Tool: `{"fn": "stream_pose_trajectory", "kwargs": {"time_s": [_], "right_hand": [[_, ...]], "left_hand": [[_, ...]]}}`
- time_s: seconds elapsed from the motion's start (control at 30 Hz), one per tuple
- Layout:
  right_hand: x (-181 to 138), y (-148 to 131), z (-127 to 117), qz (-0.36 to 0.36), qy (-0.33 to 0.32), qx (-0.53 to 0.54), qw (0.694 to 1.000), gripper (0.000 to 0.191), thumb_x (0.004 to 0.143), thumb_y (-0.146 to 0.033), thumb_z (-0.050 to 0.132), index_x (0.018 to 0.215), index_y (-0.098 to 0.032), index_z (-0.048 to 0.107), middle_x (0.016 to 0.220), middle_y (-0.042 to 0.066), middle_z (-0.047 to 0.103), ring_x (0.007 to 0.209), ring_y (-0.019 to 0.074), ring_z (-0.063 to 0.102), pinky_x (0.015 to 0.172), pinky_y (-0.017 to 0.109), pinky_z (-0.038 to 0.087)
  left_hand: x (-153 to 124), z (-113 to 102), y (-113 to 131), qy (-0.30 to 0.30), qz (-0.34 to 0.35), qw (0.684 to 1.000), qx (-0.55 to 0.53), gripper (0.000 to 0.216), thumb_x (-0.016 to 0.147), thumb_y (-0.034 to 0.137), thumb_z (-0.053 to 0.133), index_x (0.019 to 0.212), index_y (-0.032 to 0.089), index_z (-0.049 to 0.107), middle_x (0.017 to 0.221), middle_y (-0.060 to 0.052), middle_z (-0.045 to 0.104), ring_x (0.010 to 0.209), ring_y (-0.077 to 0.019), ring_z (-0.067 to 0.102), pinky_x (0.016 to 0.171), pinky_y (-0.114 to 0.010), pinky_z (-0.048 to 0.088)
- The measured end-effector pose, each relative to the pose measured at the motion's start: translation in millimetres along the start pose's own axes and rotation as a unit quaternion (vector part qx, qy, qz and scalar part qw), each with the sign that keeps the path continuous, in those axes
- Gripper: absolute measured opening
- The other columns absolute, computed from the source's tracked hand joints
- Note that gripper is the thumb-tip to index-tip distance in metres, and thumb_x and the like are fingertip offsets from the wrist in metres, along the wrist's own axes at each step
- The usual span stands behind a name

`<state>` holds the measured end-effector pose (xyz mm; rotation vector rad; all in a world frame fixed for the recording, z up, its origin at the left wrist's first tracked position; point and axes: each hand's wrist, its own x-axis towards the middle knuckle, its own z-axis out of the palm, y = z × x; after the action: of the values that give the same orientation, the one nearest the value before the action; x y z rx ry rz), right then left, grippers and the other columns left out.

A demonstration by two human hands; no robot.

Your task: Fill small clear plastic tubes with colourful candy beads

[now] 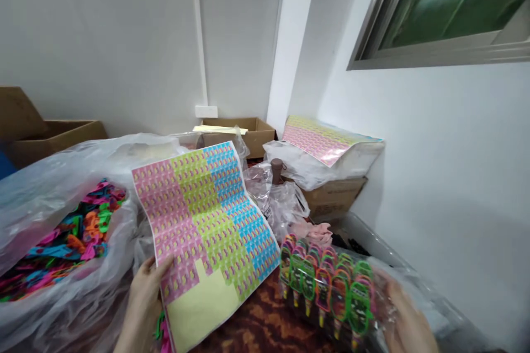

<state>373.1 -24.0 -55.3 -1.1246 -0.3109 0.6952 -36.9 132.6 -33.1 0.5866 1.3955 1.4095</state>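
My left hand (151, 281) pinches the lower left edge of a large sticker sheet (207, 209), thumb on its face. The sheet carries pink, yellow-green and blue blocks of small printed stickers, and a bare pale yellow patch shows at its bottom where stickers are gone. At the lower right, my right hand (401, 314), smeared by motion, grips the right end of a clear plastic pack (327, 287). Inside the pack stand rows of small plastic toys with green, orange and pink frames and yellow tips. Some fingers of that hand are hidden.
A big clear bag (136, 215) of loose colourful plastic pieces (78, 231) lies left. Behind are cardboard boxes (260, 135), crumpled plastic bags (285, 204) and a brown bottle (276, 170). Another sticker sheet (327, 140) rests on a wrapped stack at right, by the wall.
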Motion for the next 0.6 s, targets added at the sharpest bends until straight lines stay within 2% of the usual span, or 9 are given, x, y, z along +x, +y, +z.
{"fn": "stream_pose_trajectory", "kwargs": {"time_s": [0.07, 0.13, 0.23, 0.3, 0.37, 0.43, 0.53, 0.6], "right_hand": [[-7.4, 15.7, 2.4, 0.033, -0.028, 0.005, 0.999, 0.044, 0.059, -0.05, 0.077, 0.092, -0.021, 0.072, 0.103, 0.006, 0.071, 0.093, 0.0269, 0.067, 0.074, 0.032, 0.059], [-14.4, 30.5, 5.3, 0.063, -0.061, 0.005, 0.996, 0.045, 0.06, -0.05, 0.077, 0.094, -0.021, 0.073, 0.107, 0.007, 0.07, 0.1, 0.0286, 0.064, 0.081, 0.035, 0.057], [-22.1, 42.0, 8.3, 0.079, -0.076, -0.013, 0.994, 0.044, 0.06, -0.051, 0.077, 0.092, -0.021, 0.074, 0.108, 0.007, 0.07, 0.107, 0.0313, 0.061, 0.088, 0.04, 0.054], [-25.3, 38.4, 8.7, 0.08, -0.089, -0.05, 0.992, 0.046, 0.061, -0.052, 0.076, 0.094, -0.02, 0.073, 0.11, 0.008, 0.069, 0.109, 0.0329, 0.06, 0.09, 0.043, 0.052], [-27.5, 26.1, 7.8, 0.071, -0.123, -0.091, 0.986, 0.053, 0.063, -0.052, 0.075, 0.106, -0.02, 0.069, 0.118, 0.01, 0.065, 0.113, 0.0334, 0.057, 0.095, 0.044, 0.049], [-28.7, 7.9, 5.0, 0.051, -0.152, -0.127, 0.979, 0.065, 0.066, -0.051, 0.072, 0.124, -0.023, 0.058, 0.127, 0.01, 0.059, 0.119, 0.0333, 0.053, 0.101, 0.047, 0.043], [-26.1, -23.4, -0.9, -0.018, -0.145, -0.199, 0.969, 0.077, 0.07, -0.054, 0.065, 0.139, -0.031, 0.039, 0.135, 0.008, 0.053, 0.126, 0.0345, 0.045, 0.107, 0.054, 0.033], [-21.8, -45.1, -1.0, -0.11, -0.124, -0.273, 0.948, 0.082, 0.067, -0.059, 0.062, 0.14, -0.034, 0.035, 0.138, 0.006, 0.049, 0.129, 0.0366, 0.04, 0.109, 0.057, 0.029]], "left_hand": [[-13.0, 9.1, 22.3, -0.057, -0.06, 0.996, -0.034, 0.027, 0.064, 0.009, 0.067, 0.088, 0.015, 0.057, 0.062, -0.002, 0.066, 0.05, -0.021, 0.064, 0.059, -0.037, 0.056], [-25.8, 17.6, 50.5, -0.079, -0.056, 0.995, -0.03, 0.021, 0.064, 0.008, 0.067, 0.083, 0.014, 0.059, 0.06, -0.004, 0.067, 0.052, -0.0224, 0.066, 0.058, -0.037, 0.057], [-46.0, 29.2, 104.3, -0.068, 0.051, 0.996, 0.003, 0.022, 0.065, 0.012, 0.07, 0.086, 0.011, 0.064, 0.059, -0.003, 0.068, 0.062, -0.0234, 0.069, 0.064, -0.035, 0.058], [-60.3, 37.6, 144.2, -0.076, 0.121, 0.989, 0.033, 0.031, 0.066, 0.017, 0.073, 0.095, 0.009, 0.065, 0.063, -0.004, 0.07, 0.07, -0.0245, 0.07, 0.07, -0.039, 0.058], [-74.3, 46.8, 181.6, -0.096, 0.187, 0.977, 0.022, 0.038, 0.07, 0.019, 0.071, 0.104, 0.006, 0.062, 0.074, -0.007, 0.072, 0.079, -0.0268, 0.07, 0.076, -0.045, 0.057], [-86.6, 55.8, 212.6, -0.108, 0.273, 0.956, 0.006, 0.039, 0.073, 0.015, 0.068, 0.109, 0.001, 0.059, 0.088, -0.011, 0.073, 0.091, -0.0286, 0.068, 0.083, -0.049, 0.053], [-100.9, 67.5, 244.1, -0.154, 0.391, 0.907, 0.006, 0.038, 0.079, 0.007, 0.059, 0.114, -0.005, 0.054, 0.107, -0.014, 0.069, 0.108, -0.0327, 0.058, 0.088, -0.051, 0.046], [-108.1, 77.0, 256.0, -0.191, 0.441, 0.877, 0.021, 0.038, 0.082, 0.004, 0.052, 0.119, -0.006, 0.05, 0.112, -0.012, 0.068, 0.113, -0.0325, 0.051, 0.086, -0.047, 0.045]]}}
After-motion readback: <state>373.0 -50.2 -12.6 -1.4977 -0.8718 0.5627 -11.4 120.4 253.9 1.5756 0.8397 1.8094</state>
